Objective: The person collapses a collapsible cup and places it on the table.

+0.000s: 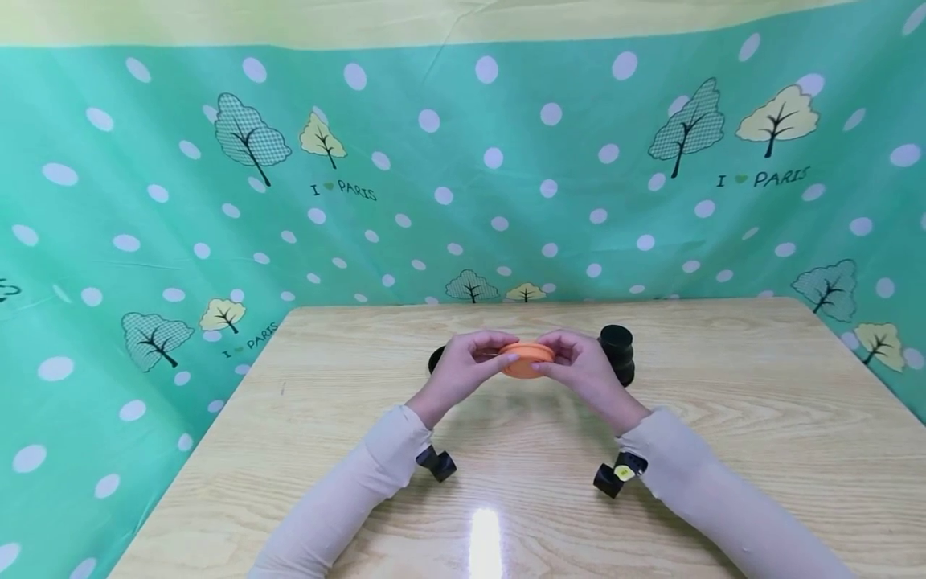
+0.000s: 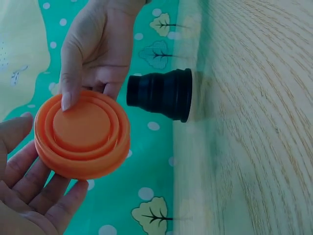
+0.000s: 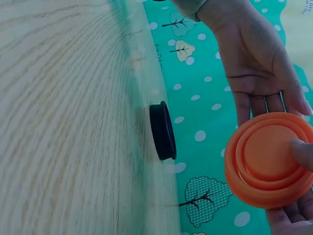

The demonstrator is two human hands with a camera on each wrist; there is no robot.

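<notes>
Green dotted cloth [image 1: 521,193] printed with trees hangs beyond the table, and before it I see the pale wooden tabletop [image 1: 535,450] spread broadly to its left and right edges, with a narrower strip of wood along the far edge. Two light sleeves [image 1: 340,498] reach in from the near edge. Both hands are occupied: the left hand [image 1: 466,366] and the right hand [image 1: 589,370] grip one orange collapsible cup [image 1: 522,371] from opposite sides, thumbs toward the person. Two black pieces sit toward the far edge. The taller, a stepped black cup [image 1: 617,354], stands just beyond the right hand, wider end down, its inside hidden from me. The orange cup is held above the wood, about midway between the side edges, folded flat into rings. Beyond the left hand lies the low black ring-shaped piece [image 3: 163,131]; I can't tell what it contains. Two small black wrist cameras [image 1: 437,464] hang beneath the cuffs.
</notes>
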